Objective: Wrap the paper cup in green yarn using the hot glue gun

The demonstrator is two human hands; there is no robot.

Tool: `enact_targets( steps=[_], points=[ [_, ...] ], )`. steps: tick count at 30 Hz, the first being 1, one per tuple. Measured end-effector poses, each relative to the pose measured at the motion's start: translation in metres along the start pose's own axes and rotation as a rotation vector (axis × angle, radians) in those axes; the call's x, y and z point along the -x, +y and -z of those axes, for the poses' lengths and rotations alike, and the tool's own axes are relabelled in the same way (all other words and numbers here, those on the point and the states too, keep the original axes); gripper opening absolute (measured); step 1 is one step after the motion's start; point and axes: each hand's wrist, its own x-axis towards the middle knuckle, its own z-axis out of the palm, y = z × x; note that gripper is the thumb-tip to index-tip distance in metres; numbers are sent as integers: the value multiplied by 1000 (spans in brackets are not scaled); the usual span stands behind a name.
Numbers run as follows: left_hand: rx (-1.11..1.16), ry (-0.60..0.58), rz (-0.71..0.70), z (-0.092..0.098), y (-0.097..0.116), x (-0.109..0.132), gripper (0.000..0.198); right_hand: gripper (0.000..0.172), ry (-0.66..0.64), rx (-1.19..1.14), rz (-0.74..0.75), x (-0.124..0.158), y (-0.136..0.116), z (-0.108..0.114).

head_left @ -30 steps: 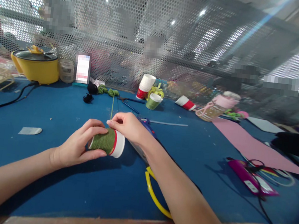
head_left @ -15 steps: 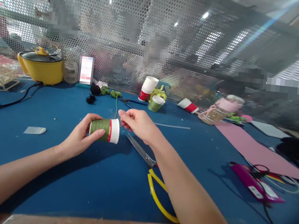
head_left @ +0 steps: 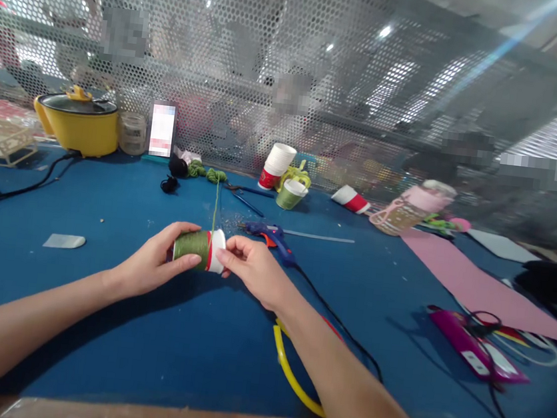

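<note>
A paper cup point(head_left: 217, 251), wrapped over most of its side in green yarn point(head_left: 191, 250), lies sideways in the air above the table. My left hand point(head_left: 169, 254) is closed around its wrapped part. At the white rim, the fingers of my right hand point(head_left: 250, 267) pinch the cup's edge. A green strand point(head_left: 216, 205) runs from the cup back to a small green yarn ball point(head_left: 216, 176). Just beyond my right hand lies a blue hot glue gun point(head_left: 268, 233). Yellow-handled scissors point(head_left: 290, 375) are partly hidden under my right forearm.
Stacked paper cups point(head_left: 276, 166), a green-wrapped cup point(head_left: 291, 194) and a tipped cup point(head_left: 351, 199) are at the back. A yellow pot point(head_left: 80, 122) stands far left. Pink sheet point(head_left: 482, 279) and a purple packet point(head_left: 477, 346) lie right, with cords nearby.
My right hand has moved down and left onto the cup's rim. The cup has shifted slightly right and down. The glue gun, earlier hidden behind my right hand, now shows.
</note>
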Motion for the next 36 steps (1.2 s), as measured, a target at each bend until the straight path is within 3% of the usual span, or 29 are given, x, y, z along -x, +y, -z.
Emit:
enact_targets(
  steps=[5, 10, 16, 28, 31, 36],
  points=[
    [-103, -59, -75, 1, 3, 2, 41, 31, 186, 60, 86, -8, 2, 9],
    [-132, -77, -127, 1, 2, 2, 40, 47, -64, -11, 13, -18, -8, 7],
    [-179, -61, -128, 2, 1, 3, 43, 47, -52, 6, 60, -36, -23, 3],
    [-304, -190, -224, 2, 5, 5, 46, 47, -267, 135, 61, -61, -31, -10],
    [-315, -178, -212, 2, 7, 4, 42, 42, -151, 275, 33, -61, -29, 4],
    [-339, -157, -168, 3, 8, 3, 40, 35, 351, 579, -41, -47, -21, 59]
  ],
)
